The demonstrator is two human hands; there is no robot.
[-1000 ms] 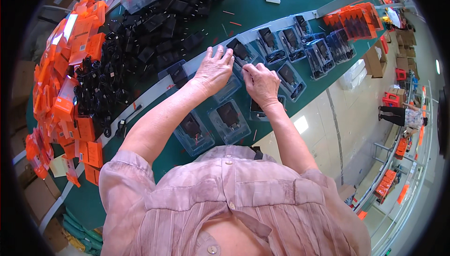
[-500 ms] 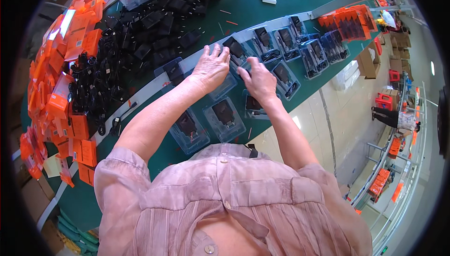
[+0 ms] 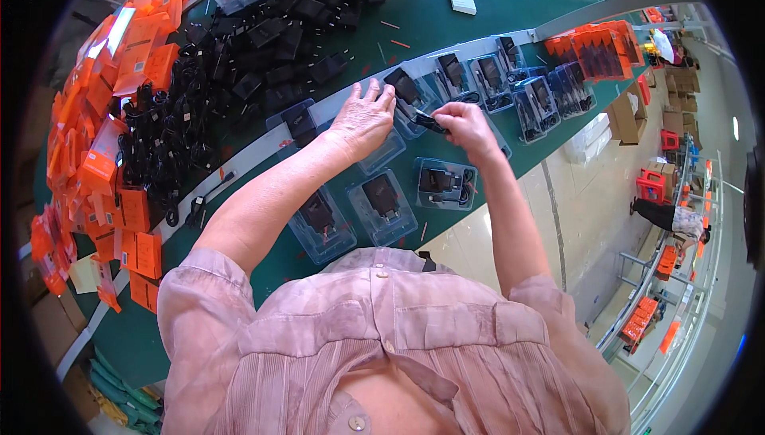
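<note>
My right hand (image 3: pixel 468 131) pinches the end of a black bundled cable (image 3: pixel 431 123) over a clear plastic tray that holds a black plug charger (image 3: pixel 401 83). Beside that charger, my left hand (image 3: pixel 362 120) has its fingers stretched out, the tips by the tray's left edge; whether they touch it I cannot tell. Nearer me, a clear tray with a charger (image 3: pixel 380 193) and another with a charger (image 3: pixel 316 212) lie side by side. To their right sits a tray with a charger and cable (image 3: pixel 446 184). Another charger (image 3: pixel 300 124) lies left of my left hand.
Loose chargers (image 3: pixel 279 41) and black cables (image 3: pixel 163 144) are heaped on the left, beside orange boxes (image 3: pixel 143 256). Several filled trays (image 3: pixel 535 104) and orange packages (image 3: pixel 594 51) line the right. A white metal strip (image 3: pixel 339 99) crosses the green table. Another person (image 3: pixel 673 216) stands far right.
My right hand has moved right and slightly down, and the cable now shows in its pinch. The near-right tray is now uncovered. My left hand has hardly moved.
</note>
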